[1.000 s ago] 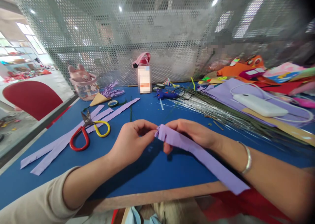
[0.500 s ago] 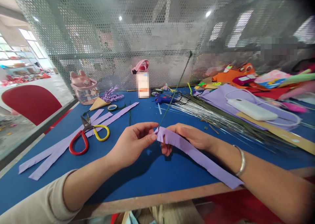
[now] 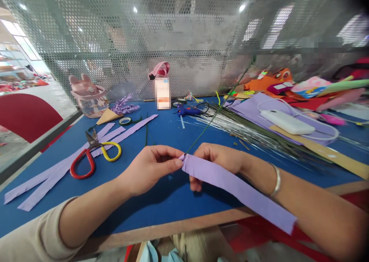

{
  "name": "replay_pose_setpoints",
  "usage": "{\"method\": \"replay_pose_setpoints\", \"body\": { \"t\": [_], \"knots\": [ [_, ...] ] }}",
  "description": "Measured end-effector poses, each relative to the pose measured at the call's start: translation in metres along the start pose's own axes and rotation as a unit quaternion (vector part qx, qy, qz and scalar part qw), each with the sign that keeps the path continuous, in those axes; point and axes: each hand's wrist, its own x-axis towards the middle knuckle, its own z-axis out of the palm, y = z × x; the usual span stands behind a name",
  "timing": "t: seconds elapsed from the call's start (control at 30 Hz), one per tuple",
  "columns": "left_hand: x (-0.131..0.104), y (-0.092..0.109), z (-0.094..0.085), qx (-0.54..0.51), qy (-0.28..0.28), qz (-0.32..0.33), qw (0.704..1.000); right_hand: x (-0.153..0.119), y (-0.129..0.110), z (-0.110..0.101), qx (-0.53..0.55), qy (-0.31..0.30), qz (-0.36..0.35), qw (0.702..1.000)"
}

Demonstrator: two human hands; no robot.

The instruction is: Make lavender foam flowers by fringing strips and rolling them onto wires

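Observation:
My left hand (image 3: pixel 157 164) pinches one end of a purple paper strip (image 3: pixel 230 181) between thumb and fingertips, at the lower end of a thin green stem (image 3: pixel 206 127). The stem leans up and to the right. My right hand (image 3: pixel 219 156) is closed at the strip beside that joint, its fingers curled behind the paper. Part of its grip is hidden by the strip, whose loose end hangs over the table edge by my right forearm. Scissors (image 3: pixel 93 148) with one red and one yellow handle lie left of my hands, on more purple strips (image 3: pixel 54 173).
On the blue table (image 3: pixel 161 212) stand a pink bear-eared cup (image 3: pixel 88 97) and a phone (image 3: pixel 163 93). A blue glue gun (image 3: pixel 187 109), a tape roll (image 3: pixel 125 121), a wire bundle (image 3: pixel 248 133) and a white power bank (image 3: pixel 286 121) lie around. Perforated metal (image 3: pixel 115 31) rises behind.
The stem has tilted further to the right. The strip now lies flatter across the front of my right hand, its loose end lower and further right. The view has shifted slightly.

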Motion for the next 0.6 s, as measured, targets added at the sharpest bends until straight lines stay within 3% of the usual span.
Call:
{"method": "replay_pose_setpoints", "body": {
  "t": [0.13, 0.2, 0.6],
  "knots": [
    [0.001, 0.001, 0.002, 0.025, 0.018, -0.002, 1.000, 0.007, 0.000, 0.004, -0.106, 0.167, -0.112, 0.974],
    [0.001, 0.001, 0.002, 0.029, 0.025, -0.008, 0.999, 0.009, 0.000, 0.005, -0.136, 0.216, -0.152, 0.955],
    [-0.004, -0.003, 0.009, 0.048, 0.073, 0.025, 0.996, 0.012, 0.005, 0.017, -0.117, 0.253, -0.178, 0.944]
  ]
}}
